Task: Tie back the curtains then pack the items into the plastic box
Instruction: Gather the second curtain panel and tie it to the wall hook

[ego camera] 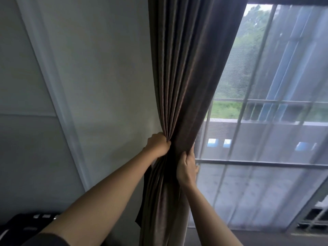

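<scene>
A dark brown curtain (184,71) hangs in pleats down the middle of the head view, gathered into a narrow bunch at hand height. My left hand (158,144) clutches the bunch from its left side, fingers closed into the folds. My right hand (187,167) grips the curtain's right edge a little lower, thumb in front of the cloth. A dark strip of fabric (143,201) hangs below my left hand along the curtain's left side. No plastic box is in view.
A sheer white curtain (266,139) covers the window (262,163) on the right. A pale wall (106,77) with a white vertical trim fills the left. A dark object (21,226) sits at the bottom left corner.
</scene>
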